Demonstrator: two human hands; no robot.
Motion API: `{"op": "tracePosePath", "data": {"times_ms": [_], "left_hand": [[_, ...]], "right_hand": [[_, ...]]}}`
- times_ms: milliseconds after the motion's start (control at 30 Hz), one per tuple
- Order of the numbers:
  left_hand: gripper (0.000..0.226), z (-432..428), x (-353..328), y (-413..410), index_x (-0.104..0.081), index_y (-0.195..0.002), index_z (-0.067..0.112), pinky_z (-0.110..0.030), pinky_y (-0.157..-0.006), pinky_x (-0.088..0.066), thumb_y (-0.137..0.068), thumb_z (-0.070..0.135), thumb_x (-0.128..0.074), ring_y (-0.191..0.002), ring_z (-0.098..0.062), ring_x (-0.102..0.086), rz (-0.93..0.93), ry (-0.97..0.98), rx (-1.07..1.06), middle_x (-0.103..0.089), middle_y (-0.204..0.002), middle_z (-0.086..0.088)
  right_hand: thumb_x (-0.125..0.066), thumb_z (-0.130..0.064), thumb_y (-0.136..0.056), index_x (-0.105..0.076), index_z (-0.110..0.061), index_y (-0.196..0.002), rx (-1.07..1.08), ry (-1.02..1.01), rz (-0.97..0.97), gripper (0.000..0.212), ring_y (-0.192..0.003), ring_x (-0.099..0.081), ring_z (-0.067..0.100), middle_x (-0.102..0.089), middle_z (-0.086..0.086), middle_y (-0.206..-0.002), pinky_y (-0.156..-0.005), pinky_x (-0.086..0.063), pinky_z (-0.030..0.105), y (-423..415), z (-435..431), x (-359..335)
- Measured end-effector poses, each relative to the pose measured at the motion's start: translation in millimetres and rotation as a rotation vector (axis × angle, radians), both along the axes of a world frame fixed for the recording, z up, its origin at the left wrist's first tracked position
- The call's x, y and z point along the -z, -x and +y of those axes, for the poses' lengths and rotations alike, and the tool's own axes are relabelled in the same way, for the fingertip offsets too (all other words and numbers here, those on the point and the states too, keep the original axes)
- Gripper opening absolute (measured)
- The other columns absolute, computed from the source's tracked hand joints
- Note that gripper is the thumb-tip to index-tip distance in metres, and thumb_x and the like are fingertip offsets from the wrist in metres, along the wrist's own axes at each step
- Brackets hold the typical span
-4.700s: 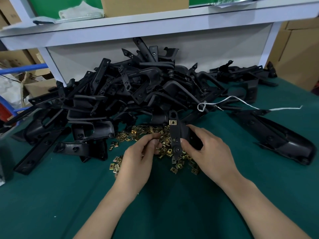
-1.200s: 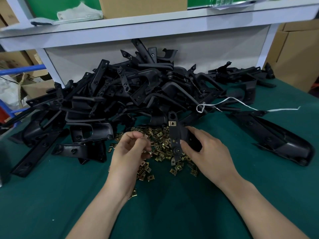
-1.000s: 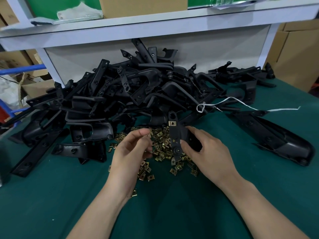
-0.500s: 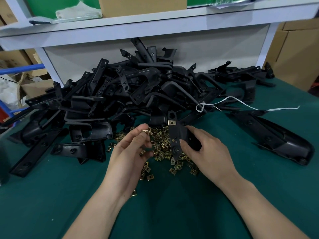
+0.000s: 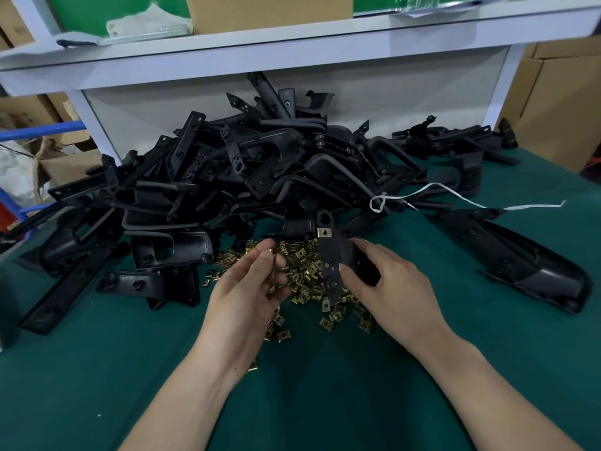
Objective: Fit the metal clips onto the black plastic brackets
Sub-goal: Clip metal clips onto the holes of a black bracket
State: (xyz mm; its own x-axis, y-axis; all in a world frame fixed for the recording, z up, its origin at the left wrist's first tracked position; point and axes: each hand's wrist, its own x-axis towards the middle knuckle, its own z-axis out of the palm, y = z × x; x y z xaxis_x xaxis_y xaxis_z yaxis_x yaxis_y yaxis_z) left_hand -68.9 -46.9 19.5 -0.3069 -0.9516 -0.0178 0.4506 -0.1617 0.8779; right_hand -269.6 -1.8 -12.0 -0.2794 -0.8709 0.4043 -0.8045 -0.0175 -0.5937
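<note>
- The right hand [image 5: 393, 288] grips a flat black plastic bracket [image 5: 335, 255] and holds it upright above the table, thumb pressed on its lower end; one square brass-coloured metal clip [image 5: 324, 233] already sits near its top end
- The left hand [image 5: 250, 288] hovers over the loose pile of small brass-coloured clips [image 5: 305, 278], fingers loosely curled, forefinger and thumb close together; whether they pinch a clip is too small to tell
- Step in hand, by my reading: choosing and orienting the next clip for this same bracket, whose lower holes look bare
- The next move calls for turning a clip's open side to the bracket's edge, lining it up with a hole and sliding it on while the right hand braces
- The big heap of black plastic brackets [image 5: 260, 177] crowds just behind the pile, and a long black moulded part [image 5: 520, 265] lies well apart on the right; the dark green table cover [image 5: 97, 369] nearer the person gives free room
</note>
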Motion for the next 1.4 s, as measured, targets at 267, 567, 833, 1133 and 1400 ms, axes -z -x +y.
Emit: {"op": "tracePosePath", "data": {"times_ms": [267, 567, 833, 1133, 1400], "left_hand": [[0.030, -2, 3, 0, -0.070, -0.119, 0.014, -0.031, -0.070, -0.051, -0.106, 0.013, -0.044, -0.069, -0.011, -0.056, -0.070, -0.025, -0.050, -0.062, -0.080, 0.003], [0.027, -3, 8, -1, -0.077, -0.111, 0.015, -0.023, -0.068, -0.055, -0.089, 0.024, -0.064, -0.073, -0.008, -0.060, -0.113, -0.011, -0.026, -0.066, -0.087, 0.002], [0.027, -2, 4, -3, -0.075, -0.113, 0.016, -0.024, -0.069, -0.055, -0.091, 0.021, -0.062, -0.071, -0.009, -0.060, -0.046, 0.011, 0.041, -0.066, -0.085, -0.001], [0.025, 12, 8, 5, -0.068, -0.115, 0.034, -0.008, -0.075, -0.048, -0.103, 0.018, -0.052, -0.082, 0.001, -0.065, -0.587, 0.465, -0.157, -0.071, -0.088, 0.019], [0.020, 19, 2, 4, -0.071, -0.105, 0.043, -0.008, -0.080, -0.049, -0.088, 0.042, -0.060, -0.095, -0.002, -0.069, -0.522, 0.495, -0.161, -0.075, -0.095, 0.017]], "right_hand": [[-0.033, -0.077, -0.082, -0.054, -0.039, -0.135, 0.002, -0.010, 0.002, 0.069, -0.085, -0.057, 0.003, -0.063, -0.022, -0.115, -0.073, -0.051, 0.033, -1, 0, -1], [-0.031, -0.078, -0.081, -0.053, -0.040, -0.135, -0.010, -0.033, -0.001, 0.070, -0.096, -0.061, 0.008, -0.062, -0.022, -0.118, -0.076, -0.051, 0.034, -1, 0, -3], [-0.031, -0.077, -0.082, -0.054, -0.041, -0.133, -0.014, -0.028, 0.002, 0.067, -0.097, -0.061, 0.008, -0.062, -0.023, -0.114, -0.076, -0.052, 0.035, -1, 1, -4], [-0.033, -0.077, -0.081, -0.054, -0.040, -0.135, -0.012, -0.026, -0.011, 0.068, -0.088, -0.058, 0.005, -0.062, -0.022, -0.114, -0.074, -0.052, 0.034, -1, 1, -4], [-0.033, -0.081, -0.081, -0.053, -0.038, -0.137, -0.006, -0.029, -0.008, 0.073, -0.069, -0.044, -0.001, -0.061, -0.022, -0.112, -0.069, -0.047, 0.031, 0, 1, -5]]}}
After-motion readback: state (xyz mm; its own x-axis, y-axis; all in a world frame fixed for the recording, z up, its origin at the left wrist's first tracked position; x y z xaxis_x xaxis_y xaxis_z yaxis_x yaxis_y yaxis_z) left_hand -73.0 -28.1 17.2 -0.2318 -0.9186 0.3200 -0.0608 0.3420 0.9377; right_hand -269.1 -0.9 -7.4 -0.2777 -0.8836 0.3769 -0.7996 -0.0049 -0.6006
